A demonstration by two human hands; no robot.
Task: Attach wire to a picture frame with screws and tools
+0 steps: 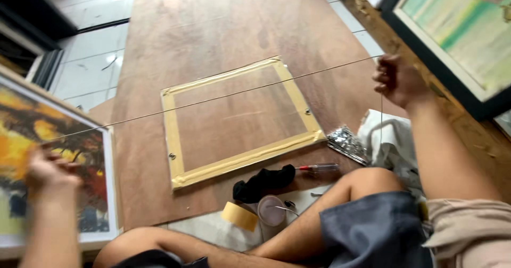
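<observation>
So my 2 hands pinch a thin wire point(213, 99) taut, left hand point(47, 171) and right hand point(396, 79) clenched on its ends, right above the taped frame point(240, 120) on the plywood sheet point(223, 28).

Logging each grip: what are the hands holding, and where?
A thin wire, stretched taut: left hand pinches one end, right hand the other.
</observation>
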